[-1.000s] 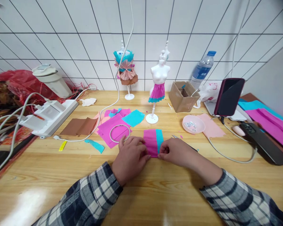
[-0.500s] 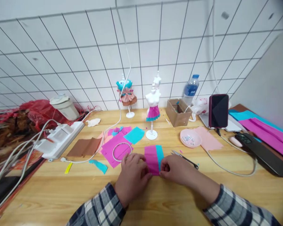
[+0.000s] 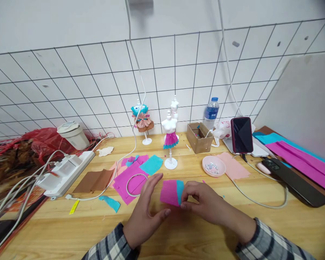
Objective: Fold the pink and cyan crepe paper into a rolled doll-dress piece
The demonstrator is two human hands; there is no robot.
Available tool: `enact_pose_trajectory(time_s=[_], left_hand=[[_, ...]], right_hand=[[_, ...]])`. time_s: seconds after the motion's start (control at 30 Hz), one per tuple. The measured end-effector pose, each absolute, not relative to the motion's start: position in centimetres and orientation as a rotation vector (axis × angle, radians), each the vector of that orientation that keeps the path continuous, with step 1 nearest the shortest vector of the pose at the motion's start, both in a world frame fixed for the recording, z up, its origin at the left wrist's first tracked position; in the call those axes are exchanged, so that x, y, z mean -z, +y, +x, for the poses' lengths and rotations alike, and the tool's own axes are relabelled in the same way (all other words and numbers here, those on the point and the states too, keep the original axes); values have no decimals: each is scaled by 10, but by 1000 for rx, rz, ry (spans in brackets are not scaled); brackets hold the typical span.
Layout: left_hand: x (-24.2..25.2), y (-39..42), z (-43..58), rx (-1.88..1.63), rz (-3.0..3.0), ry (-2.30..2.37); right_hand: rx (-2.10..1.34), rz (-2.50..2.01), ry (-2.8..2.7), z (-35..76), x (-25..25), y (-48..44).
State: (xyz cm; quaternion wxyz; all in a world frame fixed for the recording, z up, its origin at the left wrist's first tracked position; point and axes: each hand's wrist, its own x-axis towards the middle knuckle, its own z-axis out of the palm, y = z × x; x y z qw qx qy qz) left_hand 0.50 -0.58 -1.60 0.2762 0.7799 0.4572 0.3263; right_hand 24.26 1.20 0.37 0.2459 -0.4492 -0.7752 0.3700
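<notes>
A small magenta piece of crepe paper with a blue strip along its right side (image 3: pixel 168 192) is just above or on the table in front of me. My right hand (image 3: pixel 206 202) pinches its blue edge between thumb and fingertips. To the left of the paper, my left hand (image 3: pixel 146 213) is open, thumb and fingers spread, apart from the sheet. Beyond it stands a white mini dress form (image 3: pixel 169 126) wearing a magenta skirt with blue trim (image 3: pixel 170 141). The scissors are nearly all hidden behind my right hand.
Magenta sheets (image 3: pixel 121 184), a blue sheet (image 3: pixel 151 165) and brown paper (image 3: pixel 94 181) lie left, near a power strip (image 3: pixel 70 173). At right are a pink dish of beads (image 3: pixel 213 167), a cardboard box (image 3: pixel 199 142), a phone (image 3: pixel 242 135) and cables. A dressed form (image 3: pixel 144 122) stands behind.
My left hand has let go of the paper and opened, moving a little left. My right hand still pinches the blue edge. The view has tilted up.
</notes>
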Motion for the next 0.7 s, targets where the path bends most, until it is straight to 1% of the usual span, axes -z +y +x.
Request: enact_pose_trajectory(time_s=[0.07, 0.2, 0.3, 0.4, 0.5, 0.7], left_hand=[[14, -5, 2, -885, 2031, 1166], [10, -5, 4, -813, 1933, 1077], [7, -5, 11, -741, 1854, 1043], [4, -6, 15, -713, 1647, 985], [4, -7, 17, -702, 1493, 956], [8, -6, 16, -696, 1409, 986]], right_hand=[[-1125, -1108, -2053, 244, -10, 8], [-1491, -993, -1848, 244, -13, 4], [-1646, -934, -1600, 247, -11, 7], [-1682, -935, -1438, 251, -7, 12], [-1647, -969, -1413, 253, -3, 16], [-1623, -1021, -1400, 253, 2, 20]])
